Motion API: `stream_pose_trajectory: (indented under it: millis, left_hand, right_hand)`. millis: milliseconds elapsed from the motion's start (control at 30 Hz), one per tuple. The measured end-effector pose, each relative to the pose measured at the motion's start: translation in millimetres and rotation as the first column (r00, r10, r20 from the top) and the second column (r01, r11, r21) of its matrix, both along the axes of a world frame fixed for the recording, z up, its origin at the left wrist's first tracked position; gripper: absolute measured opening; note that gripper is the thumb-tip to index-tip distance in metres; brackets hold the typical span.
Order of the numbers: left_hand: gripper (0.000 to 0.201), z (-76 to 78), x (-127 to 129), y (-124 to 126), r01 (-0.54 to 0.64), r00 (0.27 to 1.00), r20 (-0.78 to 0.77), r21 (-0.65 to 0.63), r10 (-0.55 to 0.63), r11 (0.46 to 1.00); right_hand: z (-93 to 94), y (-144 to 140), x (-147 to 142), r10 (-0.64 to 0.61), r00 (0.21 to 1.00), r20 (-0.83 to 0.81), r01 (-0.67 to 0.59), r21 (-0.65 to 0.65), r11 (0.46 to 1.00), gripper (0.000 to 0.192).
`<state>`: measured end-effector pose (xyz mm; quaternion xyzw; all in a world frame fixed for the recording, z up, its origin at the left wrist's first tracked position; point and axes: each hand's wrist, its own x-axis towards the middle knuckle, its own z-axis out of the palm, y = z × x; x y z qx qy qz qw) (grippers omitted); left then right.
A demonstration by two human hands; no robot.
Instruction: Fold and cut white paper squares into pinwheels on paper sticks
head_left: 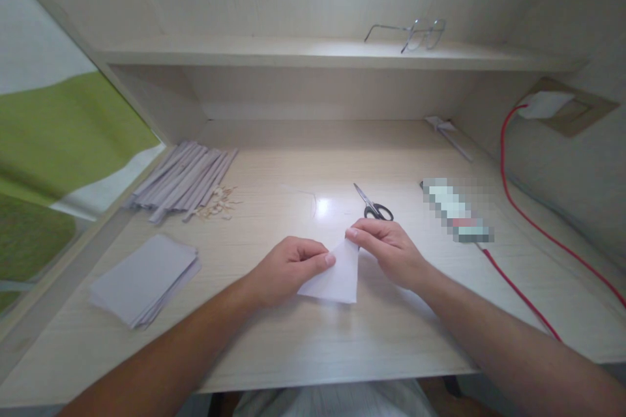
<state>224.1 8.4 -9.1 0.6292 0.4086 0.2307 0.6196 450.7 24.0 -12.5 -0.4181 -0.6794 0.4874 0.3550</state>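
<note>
A small sheet of white paper (pixel 337 279) is held between both hands, above the front middle of the desk. My left hand (pixel 291 267) pinches its left side, thumb on top. At the upper right corner, my right hand (pixel 384 247) grips the paper between thumb and fingers. Just beyond the right hand lies a pair of scissors (pixel 372 203) with black handles, blades pointing away to the left. To the left rests a stack of white paper sheets (pixel 147 277). Behind that stack is a pile of thin rolled paper sticks (pixel 186 176).
Small pale scraps (pixel 218 203) lie beside the paper sticks. A blurred-out phone (pixel 454 208) with a red cable (pixel 521 293) is at the right. A white charger (pixel 544 105) sits in the wall socket. Glasses (pixel 423 34) stand on the shelf (pixel 274 52).
</note>
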Motion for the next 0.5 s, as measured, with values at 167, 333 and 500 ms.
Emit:
stream_pose_trajectory:
  millis: [167,333,500]
  left_hand:
    - [0.043,1.0,0.1,-0.5,0.084,0.996,-0.025,-0.051,-0.086,0.995]
    - [0.043,4.3,1.1,-1.0,0.149,0.984,-0.094,-0.019,-0.15,0.989]
    - [0.041,4.3,4.4,-4.2,0.112,0.992,-0.054,-0.016,-0.113,0.994]
  right_hand:
    - [0.5,1.8,0.7,-0.071,0.997,0.018,0.071,0.019,0.997,0.037]
    - [1.2,1.4,1.2,-0.081,0.996,0.032,0.08,0.028,0.996,0.037]
    - [0.5,2.2,-5.3,-0.065,0.997,0.052,0.062,0.067,0.996,0.037]
